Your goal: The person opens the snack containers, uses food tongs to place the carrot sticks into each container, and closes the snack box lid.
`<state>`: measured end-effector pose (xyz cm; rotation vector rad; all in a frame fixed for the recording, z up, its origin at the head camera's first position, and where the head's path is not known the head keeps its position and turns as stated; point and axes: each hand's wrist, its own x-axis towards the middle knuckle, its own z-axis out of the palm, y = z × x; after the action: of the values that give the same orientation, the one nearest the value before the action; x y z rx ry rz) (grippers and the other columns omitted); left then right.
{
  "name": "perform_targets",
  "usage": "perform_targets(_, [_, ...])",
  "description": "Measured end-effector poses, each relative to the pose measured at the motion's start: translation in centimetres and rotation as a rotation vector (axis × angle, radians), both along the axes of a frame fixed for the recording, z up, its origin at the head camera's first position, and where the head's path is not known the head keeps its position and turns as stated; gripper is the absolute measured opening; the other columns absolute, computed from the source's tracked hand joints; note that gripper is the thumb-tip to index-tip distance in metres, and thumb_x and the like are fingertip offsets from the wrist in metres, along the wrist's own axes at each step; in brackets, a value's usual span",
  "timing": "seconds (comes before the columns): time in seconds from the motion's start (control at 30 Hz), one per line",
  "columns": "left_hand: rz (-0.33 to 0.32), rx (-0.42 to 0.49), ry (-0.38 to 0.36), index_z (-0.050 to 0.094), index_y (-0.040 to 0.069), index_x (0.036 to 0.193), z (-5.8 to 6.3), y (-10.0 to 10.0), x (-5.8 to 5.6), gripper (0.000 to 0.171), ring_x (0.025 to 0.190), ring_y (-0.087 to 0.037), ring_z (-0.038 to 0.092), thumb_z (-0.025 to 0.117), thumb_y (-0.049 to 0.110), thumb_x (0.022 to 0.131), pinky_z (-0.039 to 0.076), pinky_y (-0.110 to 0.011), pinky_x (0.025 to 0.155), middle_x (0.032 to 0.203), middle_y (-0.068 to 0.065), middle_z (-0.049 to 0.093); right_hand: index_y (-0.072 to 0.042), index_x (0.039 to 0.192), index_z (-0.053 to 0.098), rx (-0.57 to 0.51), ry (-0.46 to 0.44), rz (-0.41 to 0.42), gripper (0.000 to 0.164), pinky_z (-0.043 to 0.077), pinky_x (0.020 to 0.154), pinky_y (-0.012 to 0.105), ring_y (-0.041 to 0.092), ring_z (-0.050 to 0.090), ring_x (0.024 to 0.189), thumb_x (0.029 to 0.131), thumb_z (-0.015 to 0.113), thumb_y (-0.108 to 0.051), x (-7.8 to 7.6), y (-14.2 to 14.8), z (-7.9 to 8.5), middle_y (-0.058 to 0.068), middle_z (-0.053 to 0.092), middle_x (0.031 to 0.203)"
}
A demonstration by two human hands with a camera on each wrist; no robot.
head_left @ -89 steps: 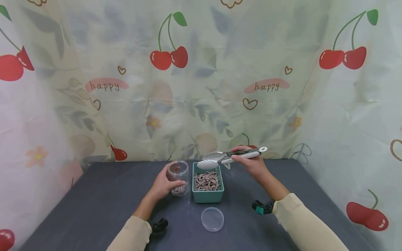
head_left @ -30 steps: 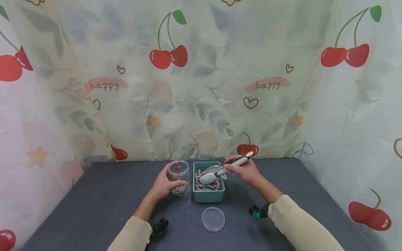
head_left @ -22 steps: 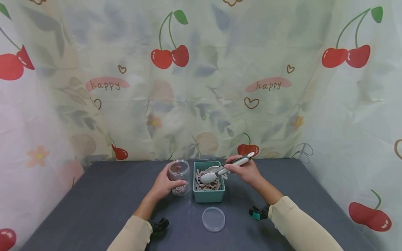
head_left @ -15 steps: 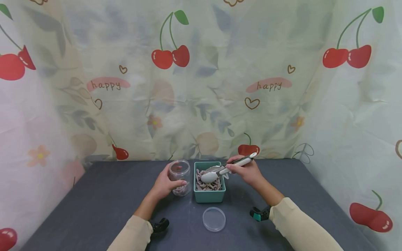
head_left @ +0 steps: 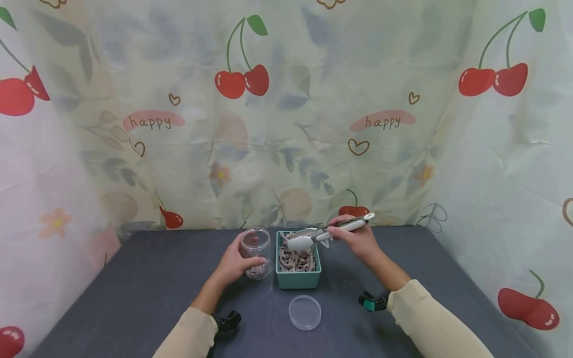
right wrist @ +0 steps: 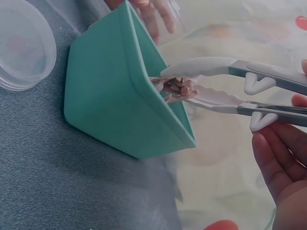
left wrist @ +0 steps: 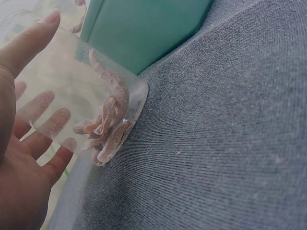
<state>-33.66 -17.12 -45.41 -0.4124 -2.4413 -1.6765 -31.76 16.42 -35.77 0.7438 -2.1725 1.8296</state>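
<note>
My left hand grips a clear jar standing upright on the table, thumb and fingers spread round its wall. A few pinkish-brown dried strips lie at the jar's bottom in the left wrist view. Just right of it stands a teal rectangular box filled with more such strips. My right hand holds white-tipped tongs by the handles over the box. Between their tips, at the box's rim, is a small clump of strips in the right wrist view.
A round translucent lid lies flat on the dark grey table in front of the box. A printed curtain with cherries hangs behind the table and along both sides.
The tongs came down into the box's strips, stayed there with their tips close together, and have now risen to about rim height with strips between them. The left hand and jar have stayed put.
</note>
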Motion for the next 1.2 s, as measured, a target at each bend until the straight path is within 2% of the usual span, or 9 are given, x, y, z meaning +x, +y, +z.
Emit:
perform_targets(0.17, [0.008,0.002,-0.006,0.042,0.014,0.142,0.2,0.0,0.1,0.082,0.11,-0.024,0.059,0.087,0.02,0.073,0.048,-0.039,0.087,0.131,-0.007,0.058,0.018,0.101,0.062,-0.003,0.024,0.016,0.02,0.05,0.064,0.028,0.019,0.059,0.068,0.087,0.068,0.005,0.1,0.1,0.4,0.01,0.067,0.081])
perform_targets(0.33, [0.009,0.007,-0.015,0.042,0.013,0.142,0.2,0.0,0.1,0.083,0.11,-0.025,0.059,0.087,0.02,0.073,0.048,-0.04,0.087,0.131,-0.008,0.058,0.017,0.1,0.064,0.013,0.046,0.002,0.019,0.049,0.064,0.027,0.016,0.059,0.067,0.087,0.068,0.004,0.2,0.1,1.0,0.013,0.066,0.08])
perform_targets(0.5, [0.015,-0.003,-0.012,0.042,0.013,0.142,0.1,0.0,-0.1,0.082,0.113,-0.025,0.057,0.087,0.021,0.074,0.047,-0.041,0.089,0.132,-0.009,0.058,0.016,0.1,0.064,0.012,0.056,-0.011,0.018,0.051,0.065,0.029,0.032,0.061,0.07,0.087,0.068,0.004,0.3,-0.1,1.7,0.013,0.065,0.08])
perform_targets(0.57, [0.017,-0.006,-0.014,0.042,0.014,0.142,0.1,0.0,-0.1,0.082,0.113,-0.025,0.057,0.087,0.021,0.073,0.047,-0.042,0.09,0.132,-0.008,0.058,0.017,0.1,0.063,0.009,0.061,-0.009,0.019,0.052,0.066,0.03,0.035,0.061,0.07,0.088,0.068,0.003,0.4,-0.1,1.9,0.012,0.064,0.081])
perform_targets(0.7, [0.019,-0.005,-0.016,0.042,0.014,0.142,0.1,0.0,0.0,0.082,0.113,-0.025,0.057,0.087,0.02,0.074,0.047,-0.043,0.09,0.132,-0.008,0.058,0.017,0.101,0.064,0.004,0.079,-0.021,0.019,0.053,0.067,0.031,0.03,0.064,0.07,0.087,0.068,0.004,0.2,-0.1,2.1,0.011,0.067,0.082])
perform_targets(0.83, [0.032,-0.014,-0.023,0.043,0.015,0.142,0.0,0.1,0.0,0.08,0.112,-0.025,0.058,0.087,0.018,0.074,0.047,-0.044,0.09,0.131,-0.007,0.058,0.013,0.103,0.066,-0.011,0.068,-0.047,0.019,0.054,0.069,0.034,0.03,0.064,0.072,0.088,0.068,0.002,-0.9,-0.1,1.4,0.004,0.069,0.082])
perform_targets(0.93, [0.04,-0.02,-0.024,0.043,0.015,0.141,0.0,0.2,0.0,0.079,0.112,-0.026,0.057,0.086,0.018,0.075,0.047,-0.045,0.09,0.131,-0.007,0.058,0.013,0.104,0.066,-0.049,0.054,-0.044,0.02,0.053,0.071,0.033,0.024,0.064,0.073,0.088,0.069,0.001,-1.7,-0.1,0.8,-0.001,0.069,0.081])
perform_targets(1.03, [0.039,-0.019,-0.02,0.043,0.014,0.141,-0.1,0.2,0.0,0.079,0.113,-0.026,0.057,0.086,0.016,0.075,0.046,-0.046,0.091,0.131,-0.008,0.058,0.013,0.103,0.066,-0.087,0.077,-0.034,0.02,0.053,0.069,0.029,0.014,0.065,0.07,0.087,0.07,0.001,-1.9,-0.3,0.7,-0.002,0.069,0.081])
perform_targets(1.2, [0.03,-0.016,-0.014,0.043,0.013,0.141,0.0,0.2,0.0,0.078,0.113,-0.026,0.057,0.085,0.014,0.076,0.046,-0.045,0.091,0.131,-0.01,0.058,0.011,0.1,0.066,-0.111,0.125,-0.03,0.019,0.053,0.067,0.028,0.012,0.065,0.068,0.086,0.071,0.0,-1.8,-0.6,0.8,-0.001,0.069,0.081])
